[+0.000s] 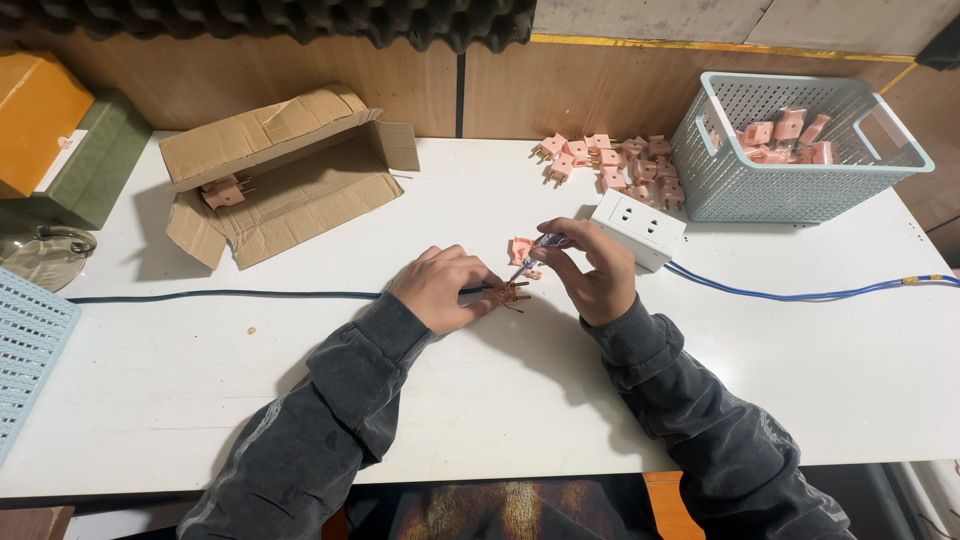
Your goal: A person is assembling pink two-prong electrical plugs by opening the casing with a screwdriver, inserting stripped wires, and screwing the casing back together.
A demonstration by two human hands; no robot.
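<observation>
Mid-desk (pixel 500 400), a dark cable (pixel 230 294) is pinned under the left hand (pixel 442 288), fingers curled down on its end. Bared copper strands (pixel 512 294) are seen fanned out just past the fingertips.

The right hand (pixel 597 270) is closed in a pinch on a small screwdriver (pixel 535 252), tip angled down toward the strands. A pink plug (pixel 521 250) lies just beside the tip (whether it is touched cannot be told).

Handling, judged: plug light, stiff plastic, small, likely to skid on the smooth desk; best taken by its flat sides, clear of the prongs. Strands soft, easily splayed or snapped; cable better held on the sheath just behind them.

Nearby: white socket block (pixel 640 228) on a blue lead (pixel 800 294), touching the right hand's far side; loose pink plugs (pixel 610 160) heaped behind it; basket (pixel 800 195) of bagged plugs; open carton (pixel 290 170) at left.
</observation>
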